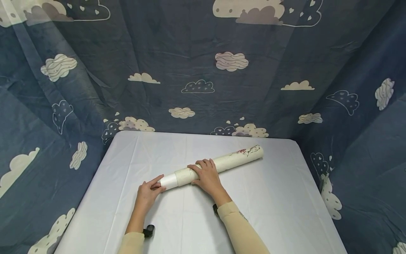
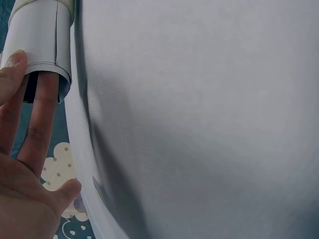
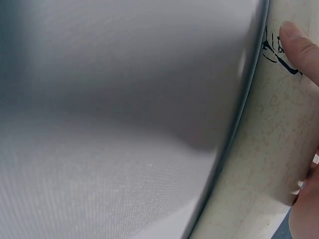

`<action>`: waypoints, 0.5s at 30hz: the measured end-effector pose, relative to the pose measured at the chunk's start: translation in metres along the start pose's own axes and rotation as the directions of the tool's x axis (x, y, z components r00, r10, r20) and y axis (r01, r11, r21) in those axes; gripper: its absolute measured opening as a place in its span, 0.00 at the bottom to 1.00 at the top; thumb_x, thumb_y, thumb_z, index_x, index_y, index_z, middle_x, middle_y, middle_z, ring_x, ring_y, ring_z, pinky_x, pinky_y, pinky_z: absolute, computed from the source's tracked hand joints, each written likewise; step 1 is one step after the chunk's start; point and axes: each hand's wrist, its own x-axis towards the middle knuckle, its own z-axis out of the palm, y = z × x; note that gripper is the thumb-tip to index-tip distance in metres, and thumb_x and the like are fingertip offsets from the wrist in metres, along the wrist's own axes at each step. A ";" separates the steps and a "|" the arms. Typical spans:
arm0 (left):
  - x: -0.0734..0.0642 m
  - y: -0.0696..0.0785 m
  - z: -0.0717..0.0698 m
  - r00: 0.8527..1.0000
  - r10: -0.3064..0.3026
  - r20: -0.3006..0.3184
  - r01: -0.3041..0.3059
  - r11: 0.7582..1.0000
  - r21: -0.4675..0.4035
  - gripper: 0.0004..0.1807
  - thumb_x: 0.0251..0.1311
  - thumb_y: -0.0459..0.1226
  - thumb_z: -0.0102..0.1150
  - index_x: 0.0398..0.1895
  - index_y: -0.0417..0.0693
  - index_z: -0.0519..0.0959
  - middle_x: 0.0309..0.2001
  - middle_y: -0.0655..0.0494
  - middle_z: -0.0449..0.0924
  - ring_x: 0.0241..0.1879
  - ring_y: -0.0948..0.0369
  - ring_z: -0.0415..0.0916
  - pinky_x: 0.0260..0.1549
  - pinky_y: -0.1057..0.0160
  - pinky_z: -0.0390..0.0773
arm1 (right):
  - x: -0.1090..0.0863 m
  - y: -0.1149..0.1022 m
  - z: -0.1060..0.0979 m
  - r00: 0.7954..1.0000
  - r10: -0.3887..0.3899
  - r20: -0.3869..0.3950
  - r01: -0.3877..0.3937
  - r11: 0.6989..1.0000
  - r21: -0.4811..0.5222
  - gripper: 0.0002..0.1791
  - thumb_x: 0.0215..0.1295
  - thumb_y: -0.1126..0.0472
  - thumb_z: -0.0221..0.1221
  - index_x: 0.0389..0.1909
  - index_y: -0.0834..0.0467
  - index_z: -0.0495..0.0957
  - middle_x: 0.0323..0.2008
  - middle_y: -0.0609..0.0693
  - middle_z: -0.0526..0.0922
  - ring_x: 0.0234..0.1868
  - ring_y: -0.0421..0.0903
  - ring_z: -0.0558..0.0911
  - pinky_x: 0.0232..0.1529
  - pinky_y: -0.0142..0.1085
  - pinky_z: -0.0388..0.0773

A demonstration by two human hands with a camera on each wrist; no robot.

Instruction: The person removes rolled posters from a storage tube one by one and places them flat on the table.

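Cream blossom-printed paper roll (image 1: 236,160) | slants away rightward from left hand (image 1: 148,192), pinching its white end (image 1: 169,181) | right hand (image 1: 208,177), fingers curved round midsection

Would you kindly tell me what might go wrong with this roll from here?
The left hand has fingers inside the thin, open white end; pushing sideways could crease it.
The white end sticks out of the cream roll, so an uneven pull might slide it out crookedly.
The right hand grips the cream roll on the table; if it lets go, the roll may turn or loosen.
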 end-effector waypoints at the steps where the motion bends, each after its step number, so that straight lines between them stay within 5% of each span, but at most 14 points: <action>1: 0.000 0.000 0.000 1.000 -0.002 -0.001 0.002 1.000 0.000 0.31 0.57 0.34 0.78 0.67 0.50 0.83 0.40 0.48 0.93 0.43 0.53 0.91 0.83 0.40 0.46 | 0.000 0.001 0.000 1.000 0.000 0.000 0.000 1.000 0.001 0.40 0.52 0.44 0.79 0.69 0.37 0.78 0.63 0.49 0.81 0.69 0.55 0.74 0.80 0.59 0.59; 15: -0.003 0.002 -0.002 0.999 -0.041 -0.009 0.041 0.999 0.007 0.31 0.58 0.34 0.77 0.68 0.51 0.83 0.41 0.48 0.93 0.43 0.53 0.91 0.83 0.40 0.47 | -0.002 0.004 -0.001 1.000 0.010 -0.015 -0.009 0.999 0.042 0.41 0.51 0.45 0.80 0.69 0.38 0.78 0.63 0.50 0.81 0.70 0.56 0.74 0.80 0.61 0.58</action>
